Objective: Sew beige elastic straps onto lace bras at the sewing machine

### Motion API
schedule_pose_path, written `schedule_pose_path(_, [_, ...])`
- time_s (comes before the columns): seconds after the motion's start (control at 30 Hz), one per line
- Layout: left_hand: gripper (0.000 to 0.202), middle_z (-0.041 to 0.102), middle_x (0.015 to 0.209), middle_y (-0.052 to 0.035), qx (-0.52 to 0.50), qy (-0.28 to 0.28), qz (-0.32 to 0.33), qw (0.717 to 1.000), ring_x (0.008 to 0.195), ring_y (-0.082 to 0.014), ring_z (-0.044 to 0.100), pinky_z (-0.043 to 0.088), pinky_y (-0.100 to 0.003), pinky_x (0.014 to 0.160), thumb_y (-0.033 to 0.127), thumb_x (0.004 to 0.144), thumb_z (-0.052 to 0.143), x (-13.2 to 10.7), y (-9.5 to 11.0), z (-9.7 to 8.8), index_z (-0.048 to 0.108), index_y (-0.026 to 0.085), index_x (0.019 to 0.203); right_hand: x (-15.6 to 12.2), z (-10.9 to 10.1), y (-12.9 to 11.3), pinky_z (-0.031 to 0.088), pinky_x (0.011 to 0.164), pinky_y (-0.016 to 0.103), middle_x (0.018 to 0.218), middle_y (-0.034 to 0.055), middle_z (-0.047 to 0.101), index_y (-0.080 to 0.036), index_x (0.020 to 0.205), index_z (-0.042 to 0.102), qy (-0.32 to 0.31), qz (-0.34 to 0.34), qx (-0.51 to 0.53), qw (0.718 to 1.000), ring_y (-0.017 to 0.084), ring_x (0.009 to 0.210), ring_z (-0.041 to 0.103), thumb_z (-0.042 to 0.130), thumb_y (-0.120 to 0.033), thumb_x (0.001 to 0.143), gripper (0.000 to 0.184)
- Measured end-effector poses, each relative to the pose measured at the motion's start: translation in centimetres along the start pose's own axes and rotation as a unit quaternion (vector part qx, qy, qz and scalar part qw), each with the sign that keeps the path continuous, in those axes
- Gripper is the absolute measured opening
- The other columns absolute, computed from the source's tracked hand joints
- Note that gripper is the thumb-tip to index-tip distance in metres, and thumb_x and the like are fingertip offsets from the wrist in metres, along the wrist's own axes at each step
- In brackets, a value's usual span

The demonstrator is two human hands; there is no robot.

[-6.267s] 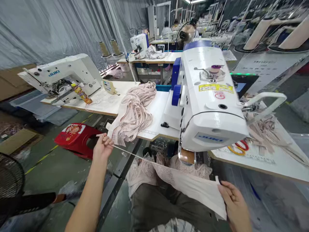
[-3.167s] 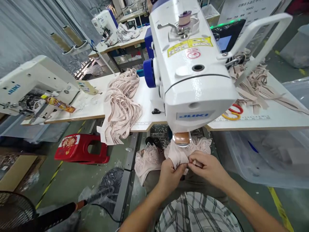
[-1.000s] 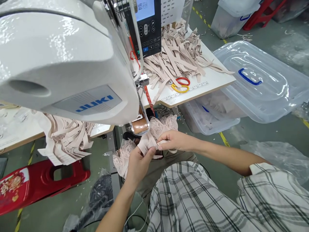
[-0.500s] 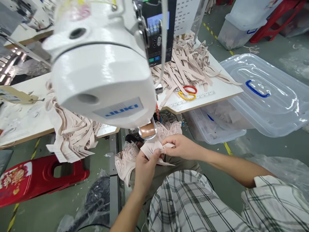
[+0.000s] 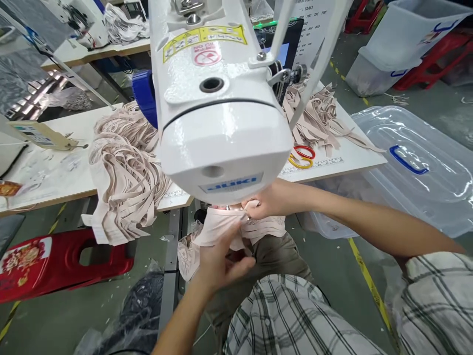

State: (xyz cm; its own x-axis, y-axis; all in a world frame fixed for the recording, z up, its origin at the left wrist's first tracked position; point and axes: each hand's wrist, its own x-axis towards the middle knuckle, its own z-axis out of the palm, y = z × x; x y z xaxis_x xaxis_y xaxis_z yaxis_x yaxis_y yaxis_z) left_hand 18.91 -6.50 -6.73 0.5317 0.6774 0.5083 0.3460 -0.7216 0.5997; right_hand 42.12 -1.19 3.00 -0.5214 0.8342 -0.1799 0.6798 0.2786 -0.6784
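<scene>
A pale pink lace fabric piece (image 5: 218,229) hangs just under the head of the white sewing machine (image 5: 221,113). My left hand (image 5: 221,264) pinches its lower edge from below. My right hand (image 5: 269,199) grips the piece's upper right edge, close under the machine head, which hides part of the fingers. More lace fabric (image 5: 186,254) droops over my lap beneath both hands.
A heap of pink straps (image 5: 125,167) spills over the table edge at left. More strips (image 5: 318,118) and red and yellow scissors (image 5: 301,155) lie on the table (image 5: 354,153) at right. Clear plastic bins (image 5: 417,162) stand right; a red stool (image 5: 55,264) sits lower left.
Both hands have lifted the fabric up under the machine head. The view has tilted up and left, so the machine's top now shows.
</scene>
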Motion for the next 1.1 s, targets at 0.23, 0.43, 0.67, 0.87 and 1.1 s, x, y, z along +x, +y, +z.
schedule_pose_path(0.23, [0.052, 0.075, 0.118, -0.0071, 0.185, -0.074, 0.154, 0.968, 0.112, -0.0279, 0.070, 0.051, -0.040, 0.106, 0.032, 0.083, 0.076, 2.4, -3.7, -1.4, 0.064, 0.032, 0.134, 0.1, 0.2, -0.1, 0.022, 0.057, 0.029, 0.056, -0.0029, 0.041, -0.019, 0.060, 0.049, 0.007, -0.024, -0.024, 0.999, 0.011, 0.058, 0.028, 0.052, -0.018, 0.076, 0.016])
schedule_pose_path(0.43, [0.050, 0.072, 0.125, -0.0085, 0.169, -0.106, 0.136, 0.970, 0.113, -0.0269, 0.070, 0.055, -0.039, 0.102, 0.025, 0.088, 0.067, 3.2, -3.4, -1.4, 0.061, 0.031, 0.137, -0.4, 0.8, 0.8, 0.029, 0.057, 0.028, 0.061, -0.0013, 0.053, -0.019, 0.064, 0.056, 0.033, -0.032, -0.008, 0.999, 0.012, 0.057, 0.040, 0.055, -0.018, 0.082, 0.018])
schedule_pose_path(0.67, [0.059, 0.073, 0.121, -0.0128, 0.175, -0.094, 0.077, 0.977, 0.113, -0.0298, 0.069, 0.054, -0.042, 0.101, 0.020, 0.088, 0.065, 3.5, -0.5, -1.1, 0.048, 0.022, 0.145, -1.9, 4.6, 4.2, 0.044, 0.097, 0.042, 0.113, 0.0103, 0.067, -0.021, 0.098, 0.073, 0.255, -0.131, -0.007, 0.958, 0.025, 0.112, 0.058, 0.057, -0.031, 0.095, 0.019])
schedule_pose_path(0.87, [0.064, 0.073, 0.120, -0.0121, 0.152, -0.088, 0.038, 0.984, 0.113, -0.0283, 0.070, 0.053, -0.040, 0.102, 0.018, 0.090, 0.063, 3.6, 0.8, -0.4, 0.040, 0.022, 0.150, -1.6, 4.4, 3.9, 0.047, 0.092, 0.037, 0.099, 0.0049, 0.068, -0.022, 0.088, 0.075, 0.246, -0.105, 0.034, 0.963, 0.021, 0.101, 0.059, 0.064, -0.018, 0.088, 0.012])
schedule_pose_path(1.1, [0.058, 0.075, 0.114, -0.0121, 0.230, -0.072, 0.029, 0.970, 0.108, -0.0290, 0.071, 0.057, -0.037, 0.092, 0.019, 0.090, 0.063, 3.7, 1.8, 0.3, 0.045, 0.019, 0.146, -2.2, 5.5, 4.4, 0.048, 0.094, 0.036, 0.105, 0.0062, 0.070, -0.022, 0.099, 0.072, 0.313, -0.159, -0.024, 0.936, 0.019, 0.103, 0.061, 0.055, -0.024, 0.096, 0.018])
